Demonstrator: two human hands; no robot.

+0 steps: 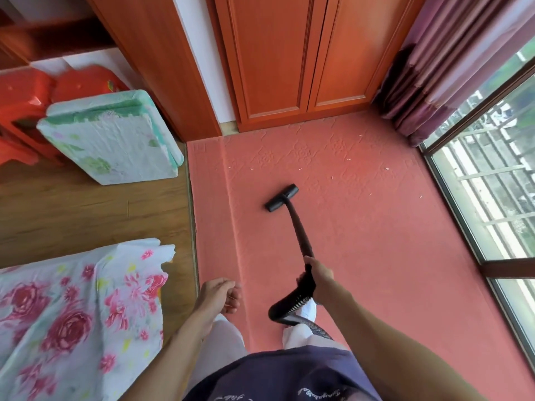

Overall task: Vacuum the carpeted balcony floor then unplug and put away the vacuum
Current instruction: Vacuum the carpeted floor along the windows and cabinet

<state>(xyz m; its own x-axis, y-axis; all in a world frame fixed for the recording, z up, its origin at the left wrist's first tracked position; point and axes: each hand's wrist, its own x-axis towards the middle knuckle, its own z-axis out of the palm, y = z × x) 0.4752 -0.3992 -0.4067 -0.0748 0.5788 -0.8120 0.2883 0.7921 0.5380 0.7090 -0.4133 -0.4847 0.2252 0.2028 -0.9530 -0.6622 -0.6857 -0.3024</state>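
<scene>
Ahead of the gripping right hand (318, 274), the vacuum wand (298, 227) slants to carpet (362, 227).

Arms: both bare to past the elbow, no sleeves showing | top (289, 374): dark navy-purple, pale script lettering across the lower front | trousers (220, 340): loose, pale pinkish-white | footwear (308, 309): white, only partly seen

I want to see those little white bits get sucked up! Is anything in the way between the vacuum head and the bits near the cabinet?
Nothing visible is. The vacuum head sits on the carpet, and only bare carpet lies between it and the white bits. The right hand holds the wand.
</scene>
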